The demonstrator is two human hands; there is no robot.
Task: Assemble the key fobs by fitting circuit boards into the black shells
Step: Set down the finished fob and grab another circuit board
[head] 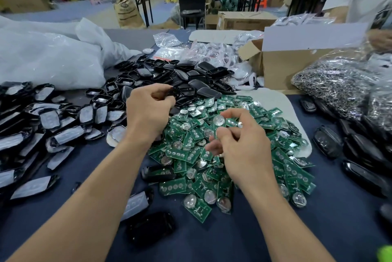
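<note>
- Left hand (pixel 148 113) is raised over the near edge of the shell pile (pixel 191 75), fingers curled in, tips pinching one black shell (pixel 170 91) (blurred; cannot tell which half it is).
- Right hand (pixel 241 149) hovers above the board heap (pixel 184 151), thumb and fingers closed on a single circuit board (pixel 219 121), held clear of the rest with its coin cell facing up.
- Reading: one part per hand, and the two stocks lie side by side so either is a short reach. Board and shell are well apart, so the fitting has not begun.
- Boards are small green rectangles. One face has a row of round silver pads, the other a silver coin cell. They lie loose, partly on a white foam sheet (pixel 273 100), partly on the navy table cloth (pixel 212 240).
- Shells are glossy black, rounded, many of them open frames. At far left are film-covered pieces (pixel 48 119).
- Closed dark fobs (pixel 326 141) lie at the right, probably the finished lot.
</note>
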